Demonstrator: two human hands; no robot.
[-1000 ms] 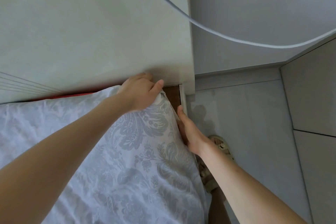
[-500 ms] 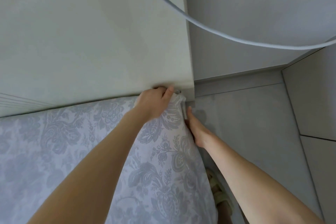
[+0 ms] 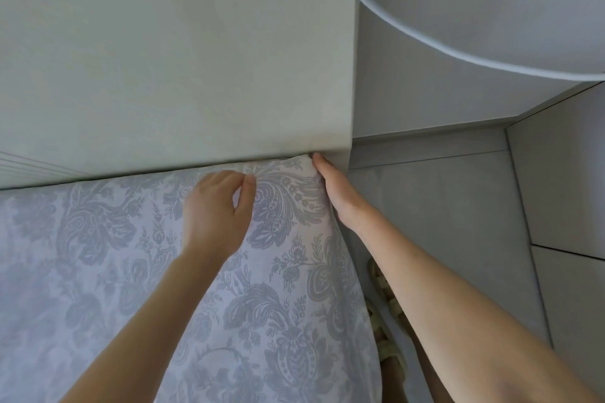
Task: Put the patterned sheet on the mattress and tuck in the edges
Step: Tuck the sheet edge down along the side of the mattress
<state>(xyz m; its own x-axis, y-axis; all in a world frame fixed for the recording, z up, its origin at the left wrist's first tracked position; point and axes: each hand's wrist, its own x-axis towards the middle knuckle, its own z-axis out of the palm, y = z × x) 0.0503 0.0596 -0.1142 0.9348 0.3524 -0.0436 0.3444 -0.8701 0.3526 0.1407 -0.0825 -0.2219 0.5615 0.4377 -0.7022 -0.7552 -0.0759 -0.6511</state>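
**Patterned sheet** (image 3: 288, 304): grey floral on white, spread smooth over the mattress, which is hidden beneath it. Its top corner is drawn up to the headboard (image 3: 163, 59).
**Right hand** (image 3: 339, 196): flat, fingers straight, pressed against the sheet's side at the corner, tips at the headboard gap.
**Left hand** (image 3: 212, 209): on top near the upper edge, fingers loosely curled; whether it pinches cloth cannot be told.
**Step:** tucking this corner, seemingly near done.
**Next:** probably pushing slack down along the side edge.
**Surroundings:** tiled floor (image 3: 442, 206), sandal (image 3: 389, 321), white cable (image 3: 425, 42).
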